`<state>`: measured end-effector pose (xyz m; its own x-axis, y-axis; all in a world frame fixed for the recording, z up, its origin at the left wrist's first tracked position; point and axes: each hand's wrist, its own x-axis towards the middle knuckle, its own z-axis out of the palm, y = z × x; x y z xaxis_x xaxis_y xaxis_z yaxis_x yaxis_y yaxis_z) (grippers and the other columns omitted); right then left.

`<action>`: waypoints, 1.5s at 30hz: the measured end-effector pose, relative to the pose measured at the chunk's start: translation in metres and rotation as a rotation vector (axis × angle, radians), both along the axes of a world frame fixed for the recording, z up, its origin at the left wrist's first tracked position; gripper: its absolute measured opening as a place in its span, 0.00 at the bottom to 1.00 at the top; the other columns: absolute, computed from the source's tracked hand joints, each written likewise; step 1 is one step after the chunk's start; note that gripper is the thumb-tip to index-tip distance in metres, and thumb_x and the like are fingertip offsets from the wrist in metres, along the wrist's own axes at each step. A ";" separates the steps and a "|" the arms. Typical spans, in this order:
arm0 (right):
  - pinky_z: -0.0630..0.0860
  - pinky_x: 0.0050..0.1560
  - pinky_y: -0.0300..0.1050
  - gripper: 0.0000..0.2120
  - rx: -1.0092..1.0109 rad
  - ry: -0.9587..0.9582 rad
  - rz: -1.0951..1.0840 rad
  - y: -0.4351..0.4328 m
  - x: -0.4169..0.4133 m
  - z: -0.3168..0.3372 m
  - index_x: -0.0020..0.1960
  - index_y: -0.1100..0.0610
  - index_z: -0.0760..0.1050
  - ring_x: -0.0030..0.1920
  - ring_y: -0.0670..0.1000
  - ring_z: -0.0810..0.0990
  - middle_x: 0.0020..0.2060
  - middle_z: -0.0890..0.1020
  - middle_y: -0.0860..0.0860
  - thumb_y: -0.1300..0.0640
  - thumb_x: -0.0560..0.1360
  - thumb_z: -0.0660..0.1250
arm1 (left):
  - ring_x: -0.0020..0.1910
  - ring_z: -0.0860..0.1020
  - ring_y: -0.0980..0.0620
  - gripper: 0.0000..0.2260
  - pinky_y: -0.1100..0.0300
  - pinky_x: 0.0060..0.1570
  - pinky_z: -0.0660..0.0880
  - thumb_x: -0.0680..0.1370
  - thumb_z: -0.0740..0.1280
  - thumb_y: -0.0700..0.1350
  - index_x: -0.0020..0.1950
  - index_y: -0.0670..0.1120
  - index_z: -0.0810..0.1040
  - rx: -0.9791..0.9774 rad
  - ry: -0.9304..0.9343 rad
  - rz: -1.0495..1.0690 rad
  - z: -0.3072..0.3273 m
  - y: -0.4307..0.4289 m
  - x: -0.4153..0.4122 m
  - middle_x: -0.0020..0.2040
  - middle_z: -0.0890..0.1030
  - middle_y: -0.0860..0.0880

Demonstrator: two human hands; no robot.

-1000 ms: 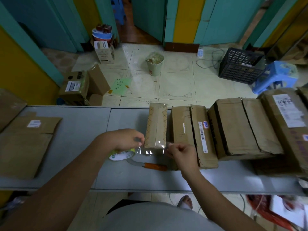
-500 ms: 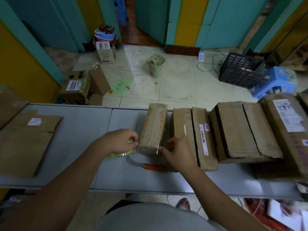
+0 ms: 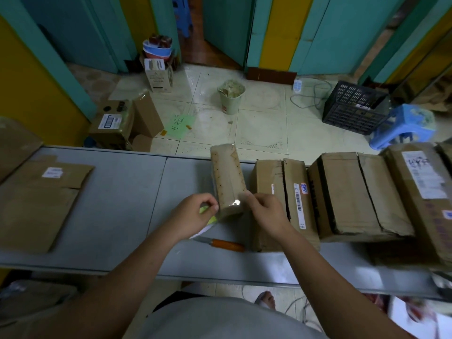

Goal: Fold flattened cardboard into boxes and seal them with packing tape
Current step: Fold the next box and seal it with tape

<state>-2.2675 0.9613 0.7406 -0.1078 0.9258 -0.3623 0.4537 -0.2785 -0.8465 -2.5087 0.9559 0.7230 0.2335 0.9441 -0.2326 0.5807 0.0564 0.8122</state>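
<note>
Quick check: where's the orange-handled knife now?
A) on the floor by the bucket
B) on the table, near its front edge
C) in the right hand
B: the orange-handled knife lies on the grey table, nearer the person than the left hand and right hand; neither grips it.

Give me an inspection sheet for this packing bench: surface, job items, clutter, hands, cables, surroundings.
Surface: grey table, two panels with a seam between them.
Job's things: small box on the table with a clear tape strip on its near end; tape roll; flattened cardboard at the left; closed boxes in a row at the right.
Clutter: orange-handled knife lying near the front edge.
Grippers: left hand grips the tape roll; right hand pinches the tape strip at the small box.
Cables: white cable looped loosely on the floor.
Surroundings: bin, black crate, blue stool, floor boxes.
</note>
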 end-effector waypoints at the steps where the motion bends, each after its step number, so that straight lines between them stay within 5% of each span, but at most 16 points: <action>1: 0.76 0.41 0.34 0.18 0.016 -0.010 0.020 0.001 -0.001 0.001 0.53 0.50 0.84 0.46 0.42 0.83 0.44 0.86 0.45 0.37 0.82 0.65 | 0.47 0.81 0.62 0.07 0.59 0.47 0.75 0.84 0.69 0.47 0.46 0.56 0.82 0.021 -0.023 0.020 0.000 0.000 0.003 0.45 0.83 0.62; 4: 0.77 0.39 0.32 0.13 0.109 -0.002 -0.016 0.006 -0.009 -0.003 0.55 0.49 0.84 0.45 0.41 0.83 0.45 0.86 0.45 0.41 0.81 0.68 | 0.48 0.82 0.63 0.07 0.63 0.45 0.74 0.83 0.70 0.47 0.47 0.56 0.82 0.018 -0.076 0.019 0.001 0.000 0.009 0.45 0.84 0.62; 10: 0.78 0.51 0.37 0.09 0.108 0.020 0.039 0.030 -0.022 0.000 0.58 0.49 0.84 0.49 0.39 0.83 0.47 0.86 0.42 0.49 0.81 0.70 | 0.49 0.84 0.57 0.05 0.59 0.44 0.83 0.83 0.70 0.49 0.49 0.55 0.84 -0.035 -0.122 0.145 -0.006 -0.010 0.005 0.46 0.86 0.57; 14: 0.74 0.44 0.26 0.11 0.105 0.004 0.106 0.038 -0.031 -0.001 0.62 0.56 0.83 0.50 0.39 0.82 0.51 0.86 0.47 0.54 0.82 0.70 | 0.48 0.84 0.58 0.05 0.61 0.44 0.83 0.82 0.73 0.49 0.52 0.49 0.87 -0.096 -0.101 0.268 -0.015 -0.014 0.001 0.47 0.87 0.54; 20: 0.70 0.39 0.22 0.11 0.060 0.014 0.012 0.033 -0.031 -0.008 0.63 0.54 0.82 0.45 0.30 0.79 0.47 0.82 0.39 0.53 0.83 0.69 | 0.44 0.83 0.60 0.06 0.65 0.45 0.77 0.79 0.76 0.51 0.48 0.49 0.89 0.066 0.031 0.372 -0.023 -0.016 0.009 0.43 0.87 0.56; 25: 0.71 0.47 0.30 0.15 0.024 0.063 -0.100 0.018 -0.043 -0.016 0.67 0.53 0.79 0.58 0.46 0.81 0.54 0.83 0.44 0.48 0.84 0.65 | 0.44 0.83 0.61 0.07 0.63 0.45 0.77 0.79 0.76 0.53 0.49 0.50 0.89 0.080 0.048 0.366 -0.025 -0.013 0.011 0.42 0.86 0.59; 30: 0.70 0.46 0.30 0.24 -0.034 0.081 -0.117 -0.011 -0.046 -0.030 0.73 0.55 0.72 0.52 0.39 0.79 0.59 0.81 0.46 0.43 0.82 0.67 | 0.42 0.81 0.68 0.06 0.61 0.42 0.77 0.78 0.75 0.56 0.41 0.61 0.84 -0.021 0.067 0.313 -0.022 -0.009 0.005 0.38 0.83 0.69; 33: 0.69 0.42 0.33 0.13 -0.106 0.004 -0.101 -0.010 -0.041 -0.026 0.56 0.49 0.79 0.48 0.41 0.80 0.51 0.83 0.46 0.40 0.82 0.65 | 0.39 0.82 0.65 0.05 0.60 0.41 0.78 0.78 0.75 0.56 0.43 0.59 0.86 -0.048 0.084 0.304 -0.023 -0.009 0.003 0.37 0.83 0.67; 35: 0.75 0.44 0.40 0.20 -0.143 -0.020 -0.030 -0.014 -0.042 -0.025 0.49 0.52 0.81 0.50 0.49 0.83 0.44 0.84 0.50 0.37 0.83 0.62 | 0.39 0.82 0.66 0.06 0.62 0.40 0.78 0.79 0.75 0.56 0.42 0.60 0.85 -0.064 0.088 0.302 -0.022 -0.010 0.002 0.36 0.83 0.67; 38: 0.73 0.44 0.47 0.34 -0.181 -0.100 0.094 -0.029 -0.047 -0.030 0.52 0.62 0.82 0.42 0.54 0.81 0.42 0.83 0.60 0.33 0.83 0.54 | 0.37 0.82 0.67 0.09 0.62 0.38 0.78 0.78 0.75 0.56 0.38 0.61 0.82 -0.072 0.095 0.312 -0.021 -0.010 0.003 0.35 0.83 0.67; 40: 0.74 0.46 0.48 0.28 -0.180 -0.159 0.194 -0.042 -0.052 -0.034 0.51 0.60 0.81 0.43 0.54 0.79 0.42 0.82 0.57 0.38 0.86 0.53 | 0.37 0.82 0.67 0.10 0.63 0.38 0.77 0.78 0.76 0.56 0.37 0.60 0.82 -0.077 0.095 0.320 -0.020 -0.009 0.004 0.34 0.82 0.67; 43: 0.75 0.58 0.50 0.14 -0.127 -0.412 0.430 -0.051 -0.057 -0.044 0.60 0.62 0.76 0.57 0.60 0.78 0.55 0.79 0.60 0.51 0.85 0.62 | 0.38 0.82 0.67 0.11 0.66 0.38 0.73 0.78 0.75 0.56 0.36 0.61 0.82 -0.082 0.117 0.301 -0.016 -0.007 0.004 0.34 0.82 0.66; 45: 0.73 0.67 0.52 0.21 -0.088 -0.626 0.587 -0.055 -0.059 -0.047 0.72 0.62 0.69 0.68 0.62 0.72 0.66 0.73 0.62 0.58 0.81 0.66 | 0.38 0.82 0.64 0.12 0.64 0.38 0.76 0.78 0.75 0.58 0.36 0.60 0.82 -0.085 0.147 0.282 -0.014 -0.005 0.002 0.34 0.83 0.63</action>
<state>-2.3264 0.9065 0.6931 -0.3169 0.7486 -0.5823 0.9204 0.0947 -0.3792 -2.5063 0.9505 0.7090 -0.0764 0.9427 -0.3248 0.6431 0.2955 0.7064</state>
